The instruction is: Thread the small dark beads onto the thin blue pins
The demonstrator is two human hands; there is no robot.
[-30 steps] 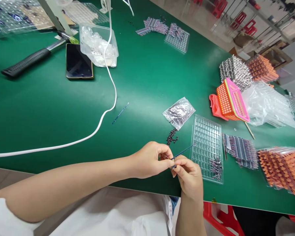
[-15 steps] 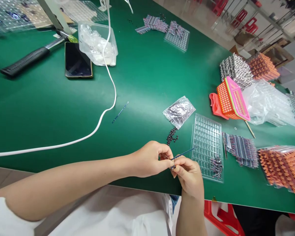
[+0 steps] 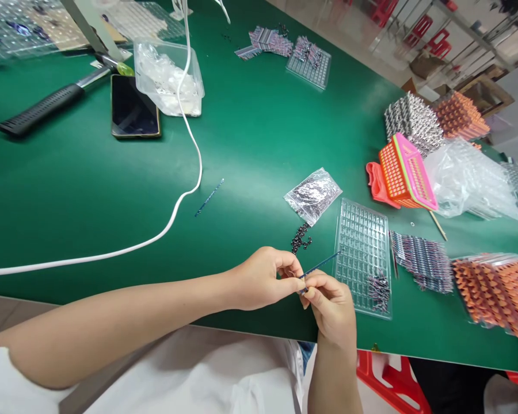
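My left hand (image 3: 265, 279) is closed in a pinch, its thumb and forefinger at the lower end of a thin blue strip (image 3: 322, 264). The strip slants up to the right, above the fingers of my right hand (image 3: 334, 307). Pressed together, my right thumb and forefinger grip a tiny dark piece (image 3: 303, 291) right beside the left fingertips; the fingers hide most of it. Small black beads (image 3: 300, 238) lie loose just beyond the hands. Close to my right hand is a clear plastic tray (image 3: 358, 247) with rows of small pockets and a little heap of thin dark parts (image 3: 379, 290).
On the green table (image 3: 250, 149) lie a bag of dark beads (image 3: 313, 195), another blue strip (image 3: 209, 197), a white cable (image 3: 172, 221), a phone (image 3: 133, 109) and a hammer (image 3: 47, 106). Baskets (image 3: 408, 172), bundled strips (image 3: 423, 261) and orange stacks (image 3: 496, 293) stand to the right.
Almost nothing differs. Both hands stay together in the same pinch, and the far end of the blue strip has tipped slightly upward. The whole view has shifted a little.
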